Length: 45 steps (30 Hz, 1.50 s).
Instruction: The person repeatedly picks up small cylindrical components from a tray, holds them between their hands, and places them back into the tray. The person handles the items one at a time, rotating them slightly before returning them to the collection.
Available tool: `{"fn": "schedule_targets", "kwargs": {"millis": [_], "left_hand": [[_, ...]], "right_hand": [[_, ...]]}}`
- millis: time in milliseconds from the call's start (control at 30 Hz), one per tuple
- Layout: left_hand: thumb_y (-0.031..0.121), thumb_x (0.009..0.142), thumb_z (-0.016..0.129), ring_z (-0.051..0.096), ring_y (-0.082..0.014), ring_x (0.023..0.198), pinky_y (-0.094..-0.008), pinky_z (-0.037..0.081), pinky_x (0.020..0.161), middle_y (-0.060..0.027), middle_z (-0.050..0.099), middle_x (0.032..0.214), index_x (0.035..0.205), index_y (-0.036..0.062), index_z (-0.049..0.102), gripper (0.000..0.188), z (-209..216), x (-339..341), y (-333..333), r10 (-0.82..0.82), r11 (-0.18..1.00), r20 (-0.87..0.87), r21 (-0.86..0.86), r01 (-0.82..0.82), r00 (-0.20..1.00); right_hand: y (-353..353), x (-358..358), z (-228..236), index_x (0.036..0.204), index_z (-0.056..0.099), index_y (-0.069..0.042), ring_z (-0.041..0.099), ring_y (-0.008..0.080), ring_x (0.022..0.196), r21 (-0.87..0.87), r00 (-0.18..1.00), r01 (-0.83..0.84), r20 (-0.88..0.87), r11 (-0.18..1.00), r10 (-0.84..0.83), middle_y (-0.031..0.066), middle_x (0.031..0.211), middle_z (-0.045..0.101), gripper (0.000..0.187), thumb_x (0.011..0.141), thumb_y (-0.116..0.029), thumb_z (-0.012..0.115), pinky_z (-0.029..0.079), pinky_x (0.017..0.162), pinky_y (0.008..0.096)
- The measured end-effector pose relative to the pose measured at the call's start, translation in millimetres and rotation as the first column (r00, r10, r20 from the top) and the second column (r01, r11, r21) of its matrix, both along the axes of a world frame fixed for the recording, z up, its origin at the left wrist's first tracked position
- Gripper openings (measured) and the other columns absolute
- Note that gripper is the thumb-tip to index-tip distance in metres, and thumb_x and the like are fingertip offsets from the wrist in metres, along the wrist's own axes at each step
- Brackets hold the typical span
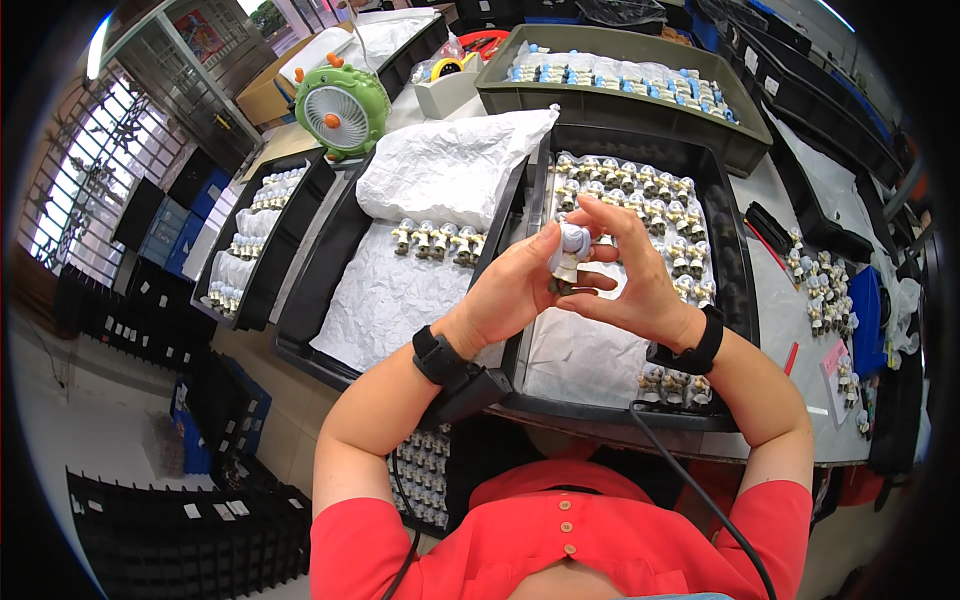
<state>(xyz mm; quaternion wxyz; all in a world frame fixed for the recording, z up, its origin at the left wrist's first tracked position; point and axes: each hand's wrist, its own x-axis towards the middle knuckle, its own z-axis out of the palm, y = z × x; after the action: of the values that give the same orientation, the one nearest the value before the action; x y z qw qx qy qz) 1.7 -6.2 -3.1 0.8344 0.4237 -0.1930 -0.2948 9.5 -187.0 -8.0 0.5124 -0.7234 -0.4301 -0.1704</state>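
Note:
A small figurine (571, 245) with a pale lavender-white head and cream body is held upright between my two hands, over the black tray on the right. My left hand (510, 285) grips its side with thumb and fingers. Curved around its other side is my right hand (640, 275), fingers near the head and thumb near the base. Beneath my hands, the right tray (737, 300) holds rows of similar figurines (640, 182) on white paper. In the left tray (300, 325), a short row of figurines (437, 240) lies on crumpled white paper (450, 165).
A green fan (340, 110) stands behind the left tray. An olive bin (620, 110) with blue-and-white figurines is at the back. Loose figurines (825, 295), a red pen (791, 358) and a blue container (868, 320) are at right. Another black tray (265, 270) stands far left.

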Motion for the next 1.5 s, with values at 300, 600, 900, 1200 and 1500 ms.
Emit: {"fn": "schedule_targets", "kwargs": {"millis": [300, 600, 900, 1200, 1500], "left_hand": [[0.023, 0.092, 0.055, 0.061, -0.0174, 0.096, -0.0314, 0.051, 0.082, -0.0082, 0.058, 0.113, 0.134, 0.0038, 0.04, 0.048, -1.9, 6.7, 7.4, 0.093, 0.994, 0.042, 0.053, -0.096, 0.995], [0.02, 0.083, 0.069, 0.063, -0.0149, 0.082, -0.0239, 0.051, 0.071, -0.0082, 0.062, 0.099, 0.12, 0.002, 0.053, 0.044, 12.3, 42.4, 75.4, 0.415, 0.653, 0.4, 0.495, -0.573, 0.818], [0.016, 0.067, 0.074, 0.066, -0.0196, 0.084, -0.0313, 0.051, 0.075, -0.0094, 0.07, 0.093, 0.099, 0.0052, 0.068, 0.034, -65.3, 96.9, 242.4, 0.542, -0.345, 0.694, 0.697, -0.628, 0.473], [0.016, 0.069, 0.071, 0.066, -0.0257, 0.092, -0.034, 0.05, 0.083, -0.0139, 0.068, 0.098, 0.099, 0.0049, 0.069, 0.032, -88.9, 110.8, 238.3, 0.325, -0.32, 0.736, 0.677, -0.663, 0.594], [0.015, 0.074, 0.068, 0.066, -0.025, 0.089, -0.0331, 0.05, 0.081, -0.0158, 0.068, 0.094, 0.1, 0.0, 0.067, 0.03, -78.9, 112.4, 229.2, 0.168, -0.34, 0.904, 0.427, -0.838, 0.392]], "right_hand": [[-3.9, 4.6, 3.4, 0.14, 0.032, -0.008, 0.051, 0.0255, 0.109, -0.066, 0.99, 0.139, 0.034, 0.988, -0.136, 0.0119, 0.118, 0.053, 0.095, 0.06, -0.014, 0.083, 0.04, 0.096, 0.0379], [-11.7, 13.8, -0.1, 0.14, 0.032, -0.008, 0.05, 0.0246, 0.111, -0.07, 0.977, 0.207, -0.042, 0.976, -0.211, 0.0102, 0.119, 0.054, 0.083, 0.072, -0.02, 0.076, 0.04, 0.092, 0.0374], [-12.7, 26.3, -8.5, 0.139, 0.035, -0.008, 0.053, 0.0238, 0.108, -0.101, 0.955, 0.291, -0.033, 0.951, -0.296, 0.0104, 0.117, 0.056, 0.075, 0.075, -0.017, 0.073, 0.043, 0.089, 0.0369], [-11.4, 32.3, -17.2, 0.139, 0.035, -0.009, 0.056, 0.021, 0.102, -0.15, 0.947, 0.304, -0.065, 0.941, -0.316, 0.0097, 0.115, 0.058, 0.073, 0.076, -0.015, 0.072, 0.046, 0.084, 0.033], [-17.6, 36.8, -20.0, 0.137, 0.037, -0.011, 0.057, 0.0202, 0.098, -0.115, 0.947, 0.303, -0.076, 0.946, -0.312, 0.0084, 0.112, 0.059, 0.067, 0.078, -0.012, 0.069, 0.046, 0.082, 0.0328]]}}
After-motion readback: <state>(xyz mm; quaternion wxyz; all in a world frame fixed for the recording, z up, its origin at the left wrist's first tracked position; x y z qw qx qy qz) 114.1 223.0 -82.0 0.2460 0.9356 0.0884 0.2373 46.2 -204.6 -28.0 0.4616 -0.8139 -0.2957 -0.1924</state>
